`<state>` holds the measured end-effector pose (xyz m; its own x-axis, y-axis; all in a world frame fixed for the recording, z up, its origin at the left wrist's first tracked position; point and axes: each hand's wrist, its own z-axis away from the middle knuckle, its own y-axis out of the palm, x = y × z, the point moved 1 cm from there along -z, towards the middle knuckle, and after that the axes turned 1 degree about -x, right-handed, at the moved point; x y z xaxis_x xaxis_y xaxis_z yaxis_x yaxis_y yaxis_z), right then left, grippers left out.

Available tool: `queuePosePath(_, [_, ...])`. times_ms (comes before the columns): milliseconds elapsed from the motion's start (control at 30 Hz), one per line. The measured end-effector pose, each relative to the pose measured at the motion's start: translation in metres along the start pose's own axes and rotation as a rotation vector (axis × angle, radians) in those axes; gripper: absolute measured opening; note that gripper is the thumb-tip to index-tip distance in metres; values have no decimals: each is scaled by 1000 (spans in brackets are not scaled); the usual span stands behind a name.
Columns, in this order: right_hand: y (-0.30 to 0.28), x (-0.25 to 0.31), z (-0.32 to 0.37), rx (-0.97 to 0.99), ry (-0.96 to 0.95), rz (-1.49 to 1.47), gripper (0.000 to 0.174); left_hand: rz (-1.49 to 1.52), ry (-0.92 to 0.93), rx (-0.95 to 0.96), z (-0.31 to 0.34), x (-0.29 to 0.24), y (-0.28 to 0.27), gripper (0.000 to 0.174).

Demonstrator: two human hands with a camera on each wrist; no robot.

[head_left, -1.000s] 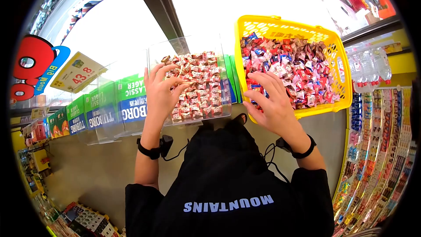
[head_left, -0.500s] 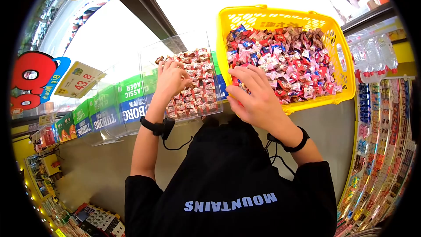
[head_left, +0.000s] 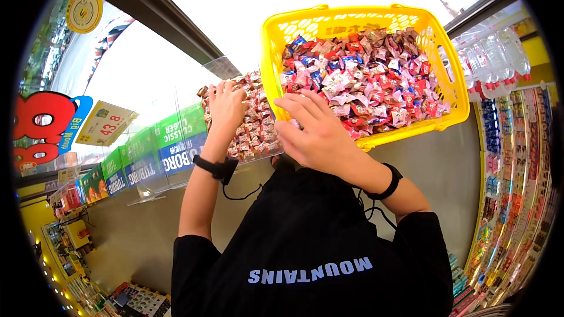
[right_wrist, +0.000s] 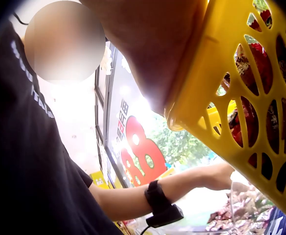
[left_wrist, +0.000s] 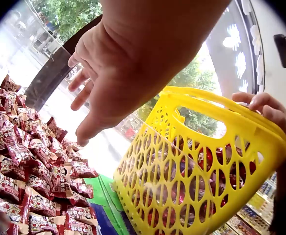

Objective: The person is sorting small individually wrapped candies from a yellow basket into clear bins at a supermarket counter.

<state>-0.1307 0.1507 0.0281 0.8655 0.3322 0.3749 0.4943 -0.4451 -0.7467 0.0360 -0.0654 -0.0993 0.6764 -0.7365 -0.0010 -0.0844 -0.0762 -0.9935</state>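
In the head view my left hand (head_left: 226, 108) is over red-and-tan wrapped candies (head_left: 255, 129) heaped in a clear bin. The left wrist view shows its fingers loosely extended above the candies (left_wrist: 50, 171), with nothing visible between them. My right hand (head_left: 314, 135) lies at the near left corner of a yellow basket (head_left: 370, 144) full of red, pink and blue wrapped candies (head_left: 364, 82). Its fingers show just over the rim in the left wrist view. The basket (right_wrist: 201, 93) hides those fingertips from the right wrist view.
Green-and-blue beer boxes (head_left: 182, 138) run leftward along the window, with a price sign (head_left: 107, 124) above. Water bottles (head_left: 493, 58) stand right of the basket. Snack shelves (head_left: 517, 164) line the right side. A dark window post (head_left: 158, 17) rises behind the bin.
The basket appears larger and further left, its left rim now overlapping the bin's right edge. My right hand has shifted left with it. My left hand's thumb and fingers have moved from pinching to loosely extended.
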Motion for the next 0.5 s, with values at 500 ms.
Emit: queuePosePath(500, [-92, -56, 43, 19, 140, 129, 26, 568, 78, -422, 13, -74, -130, 28])
